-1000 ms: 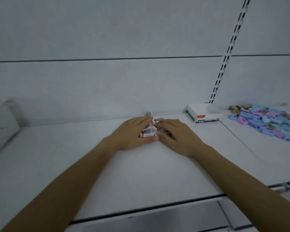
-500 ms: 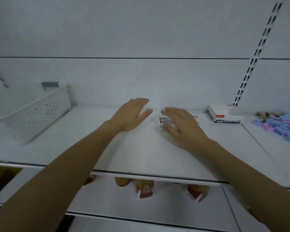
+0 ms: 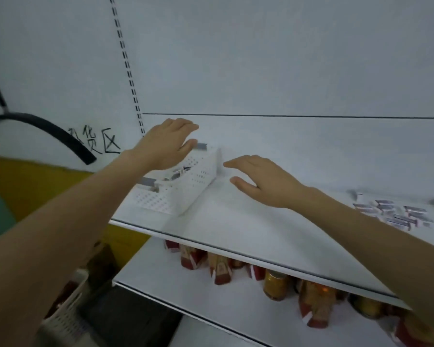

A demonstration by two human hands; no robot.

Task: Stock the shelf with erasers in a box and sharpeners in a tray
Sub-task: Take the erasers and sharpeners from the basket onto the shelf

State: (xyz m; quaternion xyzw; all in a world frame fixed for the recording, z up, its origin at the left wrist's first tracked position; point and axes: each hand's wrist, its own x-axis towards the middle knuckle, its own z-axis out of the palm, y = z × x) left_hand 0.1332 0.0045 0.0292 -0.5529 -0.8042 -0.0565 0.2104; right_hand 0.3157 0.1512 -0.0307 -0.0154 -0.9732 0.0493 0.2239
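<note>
**Two empty hands at the tray, erasers loose at the right**

At far left, one black hose [image 3: 48, 131] arching across the wall, beside three handwritten characters [image 3: 95, 144]. Lower down, one pale slatted basket [image 3: 68, 319].

Next, one white tray [image 3: 186, 194] at the left end of the upper shelf [image 3: 236, 221]: perforated walls, set at an angle to the shelf edge, two grey clips [image 3: 201, 145] on its rim. Inside, a few small pieces, too blurred and too covered to count or name.

Above the tray, left hand [image 3: 166, 146]: fingers straight and close together, thumb out, holding nothing. Touching the far rim or not: impossible to tell.

Just right of the tray's far corner, right hand [image 3: 263, 181]: palm down over bare shelf, fingers straight and slightly spread, thumb apart, gripping nothing. Fingertips near the tray wall, not touching it.

Far right on the same shelf, a loose scatter of erasers [image 3: 396, 214], roughly ten, blurred: small pale blocks in dark sleeves, flat, at mixed angles, well apart from tray and hands.

Underneath, on the lower shelf [image 3: 186, 291], one row of red-and-amber bottles [image 3: 221, 269], at least six.
</note>
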